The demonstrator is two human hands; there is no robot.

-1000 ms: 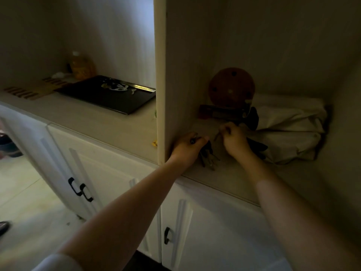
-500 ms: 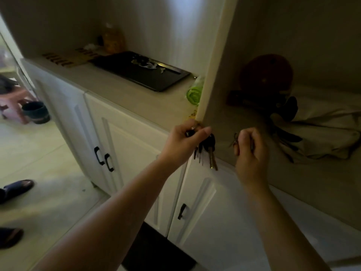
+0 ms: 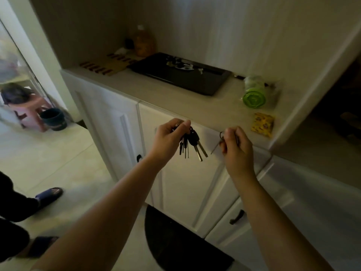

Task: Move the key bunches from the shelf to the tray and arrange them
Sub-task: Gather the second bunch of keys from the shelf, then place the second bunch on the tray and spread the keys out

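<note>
My left hand [image 3: 169, 136] pinches a large key bunch [image 3: 192, 144] by its ring, and several dark-headed keys dangle below it. To its right, my right hand [image 3: 235, 146] is closed on a smaller key bunch [image 3: 218, 143]; only a ring and one thin key stick out. Both hands hover in front of the white cabinet doors, just below the counter edge. The black tray [image 3: 195, 85] lies on the counter beyond them, with a small pile of keys [image 3: 180, 64] at its far side. The dark shelf [image 3: 336, 122] opens at the right.
On the counter [image 3: 175, 100] stand a green roll [image 3: 254, 94], a yellow packet [image 3: 262, 125], an orange bottle [image 3: 144, 43] and a slatted wooden mat [image 3: 109, 64]. A black floor mat [image 3: 181, 243] lies below. Someone's slippered feet [image 3: 48, 195] stand at the left; a stool and bucket [image 3: 52, 118] sit beyond.
Both hands lifted the key bunches off the shelf and carried them leftward, out past the shelf's side panel. The view swung left, so the tray is now ahead.
</note>
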